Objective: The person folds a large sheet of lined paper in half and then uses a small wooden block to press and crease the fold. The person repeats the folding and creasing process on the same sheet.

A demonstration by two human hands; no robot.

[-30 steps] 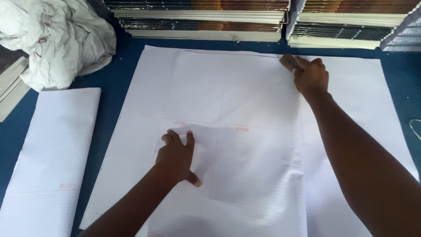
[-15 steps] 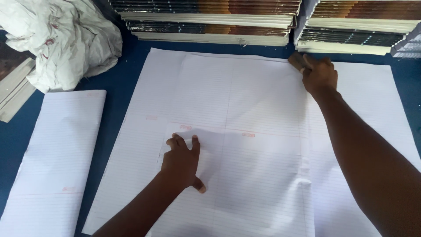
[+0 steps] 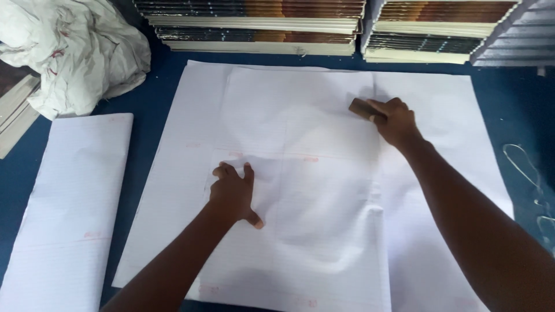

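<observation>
Large ruled sheets (image 3: 300, 115) are spread flat at centre of table (image 3: 150, 110). Left hand (image 3: 234, 193) is pressed flat on sheets, near centre-left. Right hand (image 3: 396, 121) is set further back & to the right, on sheets, w/ small block (image 3: 361, 108) held under it. Folded stack of sheets (image 3: 69, 202) is laid left of the spread, apart from it. Crumpled paper (image 3: 75, 52) is placed behind that stack, far left. Book stacks (image 3: 254, 26) are ranged along the back edge.

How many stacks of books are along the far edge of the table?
3 in view: a wide stack at top centre, a second stack to its right, and a slanted stack in the top right corner, cut off by the frame; more may lie beyond.
</observation>
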